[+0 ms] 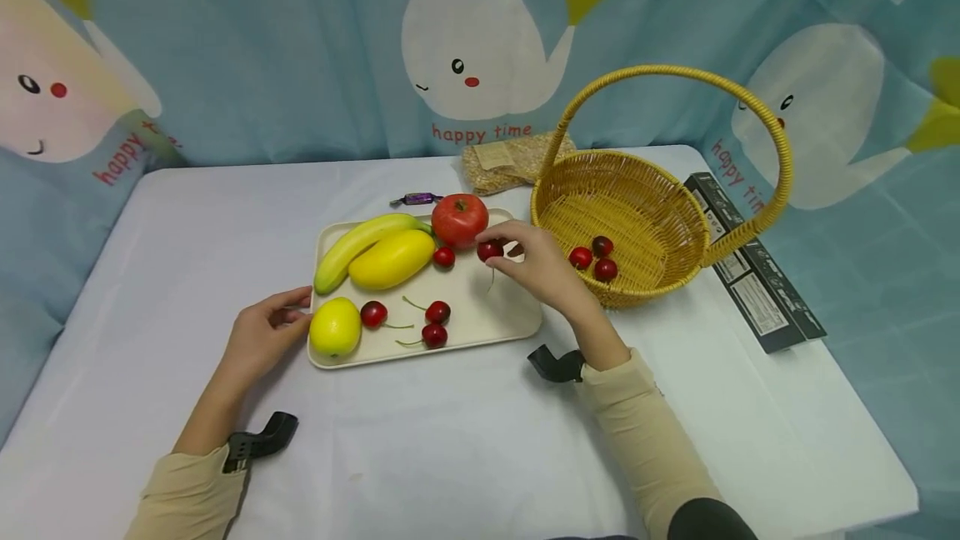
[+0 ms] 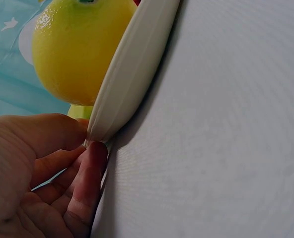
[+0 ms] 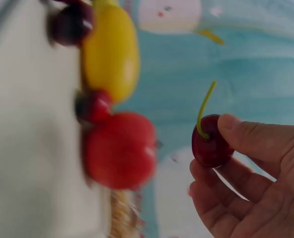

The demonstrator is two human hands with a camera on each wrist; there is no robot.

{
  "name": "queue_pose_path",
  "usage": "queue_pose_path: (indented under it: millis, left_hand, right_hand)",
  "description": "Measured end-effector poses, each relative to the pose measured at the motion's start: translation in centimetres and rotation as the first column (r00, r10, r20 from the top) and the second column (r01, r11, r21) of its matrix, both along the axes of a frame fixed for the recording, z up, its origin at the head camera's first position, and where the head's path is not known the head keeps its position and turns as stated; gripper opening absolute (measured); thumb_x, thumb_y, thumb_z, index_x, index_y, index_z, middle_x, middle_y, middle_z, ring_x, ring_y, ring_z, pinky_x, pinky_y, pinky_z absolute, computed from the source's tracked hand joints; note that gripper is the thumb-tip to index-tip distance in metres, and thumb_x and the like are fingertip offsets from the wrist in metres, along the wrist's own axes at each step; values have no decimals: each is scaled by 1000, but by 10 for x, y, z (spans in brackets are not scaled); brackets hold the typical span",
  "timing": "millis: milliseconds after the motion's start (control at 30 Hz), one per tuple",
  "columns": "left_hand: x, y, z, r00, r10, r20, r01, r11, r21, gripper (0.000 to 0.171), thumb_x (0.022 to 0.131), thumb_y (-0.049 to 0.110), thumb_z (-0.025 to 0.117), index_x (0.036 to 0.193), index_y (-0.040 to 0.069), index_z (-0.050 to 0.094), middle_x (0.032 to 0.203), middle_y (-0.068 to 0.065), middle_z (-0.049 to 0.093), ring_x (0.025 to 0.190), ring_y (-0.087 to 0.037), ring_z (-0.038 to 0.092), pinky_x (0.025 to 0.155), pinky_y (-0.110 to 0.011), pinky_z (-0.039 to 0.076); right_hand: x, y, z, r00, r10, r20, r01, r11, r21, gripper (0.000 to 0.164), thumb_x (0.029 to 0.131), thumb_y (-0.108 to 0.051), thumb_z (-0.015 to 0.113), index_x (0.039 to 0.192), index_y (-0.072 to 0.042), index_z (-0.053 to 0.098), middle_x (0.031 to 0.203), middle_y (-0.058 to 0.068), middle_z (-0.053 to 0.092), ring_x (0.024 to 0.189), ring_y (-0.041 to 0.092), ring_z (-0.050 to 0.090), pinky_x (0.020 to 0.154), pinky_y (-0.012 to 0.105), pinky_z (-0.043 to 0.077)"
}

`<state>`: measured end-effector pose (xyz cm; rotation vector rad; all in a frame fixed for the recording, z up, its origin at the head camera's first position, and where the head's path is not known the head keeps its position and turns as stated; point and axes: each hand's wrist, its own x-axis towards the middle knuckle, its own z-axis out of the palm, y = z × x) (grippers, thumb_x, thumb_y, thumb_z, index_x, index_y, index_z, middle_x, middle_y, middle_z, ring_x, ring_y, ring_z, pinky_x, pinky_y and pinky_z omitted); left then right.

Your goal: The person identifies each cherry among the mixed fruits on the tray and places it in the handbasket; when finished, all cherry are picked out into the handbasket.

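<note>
My right hand [image 1: 534, 261] pinches a dark red cherry [image 3: 212, 141] between thumb and fingertips, above the right part of the cream tray [image 1: 487, 311]; its green stem shows. At the tray's left end, my left hand [image 1: 264, 333] grips the rim, thumb on top and a finger under it in the left wrist view. Close to that hand lies a yellow lemon-like fruit [image 1: 335, 327]. The tray also bears a banana [image 1: 360, 248], a yellow mango-like fruit [image 1: 393, 259], a red tomato [image 1: 460, 221] and several cherries [image 1: 373, 314].
Right of the tray stands a yellow wicker basket [image 1: 675, 190] with a tall handle and three cherries [image 1: 605, 270] inside. A bag of grains [image 1: 498, 165] and a purple wrapped candy [image 1: 416, 199] lie behind the tray. Along the table's right edge is a black box [image 1: 757, 273].
</note>
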<state>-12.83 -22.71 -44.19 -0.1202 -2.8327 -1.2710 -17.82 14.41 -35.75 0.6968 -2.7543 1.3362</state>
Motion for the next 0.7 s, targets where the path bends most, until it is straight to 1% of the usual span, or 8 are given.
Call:
queue_pose_path:
  millis: [100, 167, 233, 300, 400, 533, 600, 700]
  left_hand:
    - [0, -1, -1, 1000, -3, -8, 3, 1000, 11, 41, 88, 15, 62, 124, -2, 55, 108, -19, 62, 77, 6, 47, 65, -6, 38]
    - [-1, -1, -1, 1000, -8, -12, 8, 1000, 15, 41, 88, 13, 62, 124, -3, 55, 107, -20, 62, 77, 6, 46, 64, -6, 38]
    - [-1, 0, -1, 1000, -12, -13, 12, 1000, 19, 40, 87, 13, 62, 124, -3, 55, 107, -20, 61, 76, 6, 46, 64, -6, 39]
    - [-1, 0, -1, 1000, -13, -14, 13, 1000, 19, 40, 87, 13, 62, 124, -4, 55, 107, -20, 61, 77, 6, 46, 64, -6, 38]
    - [-1, 0, -1, 1000, -14, -16, 15, 1000, 20, 40, 88, 13, 62, 124, -4, 55, 107, -20, 61, 77, 6, 46, 64, -5, 38]
    - [-1, 0, -1, 1000, -16, -13, 16, 1000, 24, 41, 88, 12, 62, 124, -4, 54, 107, -20, 61, 77, 7, 46, 64, -5, 39]
    - [0, 0, -1, 1000, -16, -10, 17, 1000, 25, 41, 88, 13, 62, 124, -4, 54, 108, -20, 61, 77, 7, 46, 64, -5, 39]
    - [-1, 0, -1, 1000, -18, -11, 19, 999, 26, 41, 88, 13, 62, 124, -4, 54, 108, -20, 61, 77, 6, 46, 64, -6, 39]
  right_hand:
    - [1, 15, 11, 998, -54, -16, 53, 996, -70, 29, 82, -7, 68, 111, -6, 65, 110, 5, 62, 96, 16, 56, 79, 34, 49]
    - [1, 28, 17, 993, -109, -33, 105, 989, -105, 30, 82, -4, 68, 112, -5, 65, 111, 7, 62, 97, 18, 57, 79, 35, 48]
    - [1, 43, 22, 983, -175, -58, 167, 979, -117, 29, 82, -4, 68, 111, -5, 65, 110, 9, 62, 98, 19, 57, 80, 37, 48]
    - [0, 57, 25, 965, -248, -81, 238, 965, -111, 29, 82, -4, 68, 111, -4, 65, 109, 10, 62, 98, 20, 57, 80, 38, 48]
    - [-1, 79, 25, 932, -352, -83, 347, 935, -71, 30, 83, -7, 67, 113, -6, 65, 110, 9, 62, 99, 19, 56, 81, 38, 48]
    - [-3, 106, 21, 890, -454, -36, 454, 891, 15, 30, 85, -9, 65, 115, -7, 63, 111, 10, 60, 101, 21, 54, 83, 38, 47]
    - [-5, 118, 16, 879, -476, -14, 476, 878, 58, 30, 87, -8, 63, 116, -6, 62, 112, 13, 59, 101, 25, 53, 84, 40, 46]
    - [-6, 132, 10, 873, -487, 9, 482, 866, 134, 28, 88, -8, 62, 115, -4, 61, 112, 15, 59, 100, 29, 53, 84, 43, 45]
